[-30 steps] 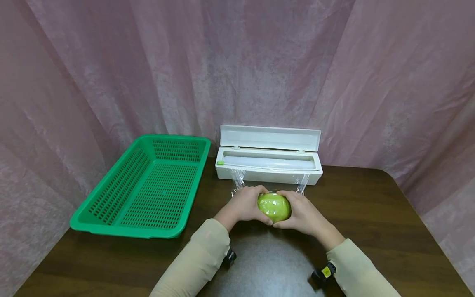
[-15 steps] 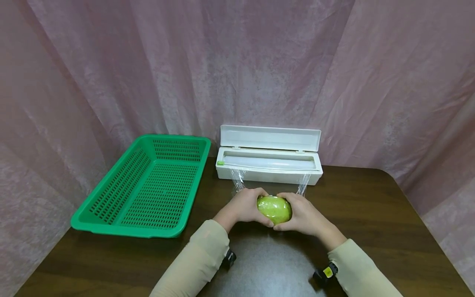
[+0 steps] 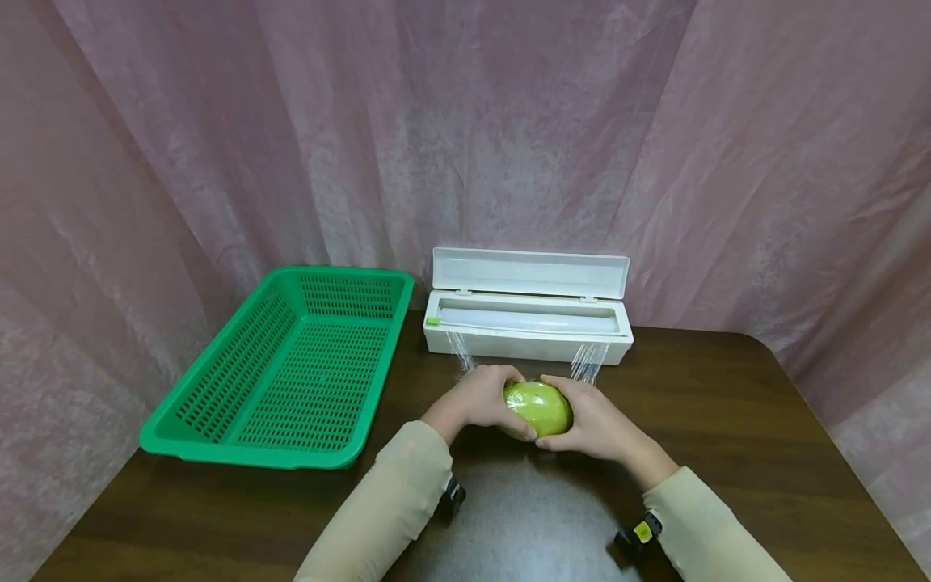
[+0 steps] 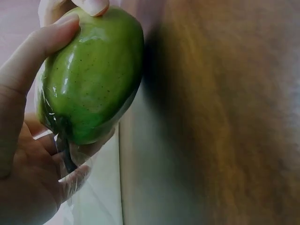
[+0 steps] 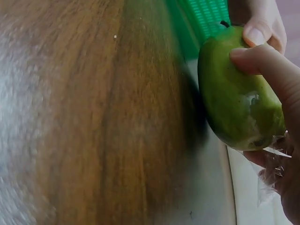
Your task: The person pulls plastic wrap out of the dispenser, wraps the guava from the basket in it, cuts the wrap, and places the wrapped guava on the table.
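- A green fruit (image 3: 540, 406) is being gripped by the left hand (image 3: 482, 400) and right hand (image 3: 596, 420), fingers curled round its ends, near the white box (image 3: 527, 346).
- Clear film (image 3: 589, 364) is being held against it.
- A green basket (image 3: 247, 454) is being supported by the bench (image 3: 735, 420).

Basket (image 3: 254, 455): green, rectangular, with slotted walls and floor and a solid flared rim; stands upright at the left of the head view, its far end near the curtain. Part of its slotted wall also appears at the top of the right wrist view. Surface (image 3: 735, 420): dark brown wood grain, far right corner rounded, pale glare on the near middle. Curtain (image 3: 538, 145): pink, mottled sheen, hanging in vertical folds behind and along both sides.
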The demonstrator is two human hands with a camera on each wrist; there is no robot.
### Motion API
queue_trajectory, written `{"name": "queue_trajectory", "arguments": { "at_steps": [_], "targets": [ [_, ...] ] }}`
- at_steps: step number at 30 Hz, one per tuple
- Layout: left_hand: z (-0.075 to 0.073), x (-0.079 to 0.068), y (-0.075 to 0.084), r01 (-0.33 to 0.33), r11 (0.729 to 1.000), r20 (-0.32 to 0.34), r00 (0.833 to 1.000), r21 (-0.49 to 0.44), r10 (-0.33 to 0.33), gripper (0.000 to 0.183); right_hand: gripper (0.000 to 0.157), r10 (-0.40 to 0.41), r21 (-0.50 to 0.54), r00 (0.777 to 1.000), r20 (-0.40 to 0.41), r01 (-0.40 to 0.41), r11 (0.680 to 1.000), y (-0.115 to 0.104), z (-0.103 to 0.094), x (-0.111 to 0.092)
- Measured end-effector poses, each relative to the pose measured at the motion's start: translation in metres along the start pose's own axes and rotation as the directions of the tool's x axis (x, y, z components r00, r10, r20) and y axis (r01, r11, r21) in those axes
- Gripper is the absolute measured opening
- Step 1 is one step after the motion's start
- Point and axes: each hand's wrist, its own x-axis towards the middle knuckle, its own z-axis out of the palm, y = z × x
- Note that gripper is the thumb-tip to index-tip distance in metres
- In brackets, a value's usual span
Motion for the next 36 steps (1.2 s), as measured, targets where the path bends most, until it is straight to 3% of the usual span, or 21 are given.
{"name": "queue_trajectory", "arguments": {
  "at_steps": [6,13,19,27,30,36],
  "targets": [
    [-0.004,0.008,0.001,0.024,1.0,0.032,0.999,0.006,-0.024,0.069,0.11,0.014,-0.09,1.0,-0.02,-0.015,0.996,0.001,0.004,0.002],
    [-0.006,0.012,0.002,0.056,0.998,0.058,0.997,-0.026,-0.055,0.07,0.103,-0.143,-0.284,0.984,-0.103,0.109,0.953,-0.003,0.01,0.005],
    [-0.006,0.009,-0.001,0.073,0.997,0.046,0.996,-0.037,-0.072,0.075,0.089,-0.148,-0.256,0.982,-0.116,0.114,0.96,-0.007,0.008,0.013],
    [-0.009,0.005,0.001,0.041,0.999,-0.001,0.999,-0.028,-0.041,0.095,0.089,-0.109,-0.238,0.991,-0.074,0.089,0.967,-0.009,-0.001,0.021],
    [-0.01,0.003,0.004,0.028,1.0,-0.038,0.999,0.01,-0.027,0.101,0.091,-0.099,-0.239,0.993,-0.063,0.082,0.968,-0.01,-0.004,0.022],
    [-0.008,-0.005,0.018,-0.032,0.971,-0.105,0.993,0.238,0.059,0.092,0.088,-0.104,-0.227,0.991,-0.079,0.084,0.97,-0.008,-0.005,0.024]
  ]
}}
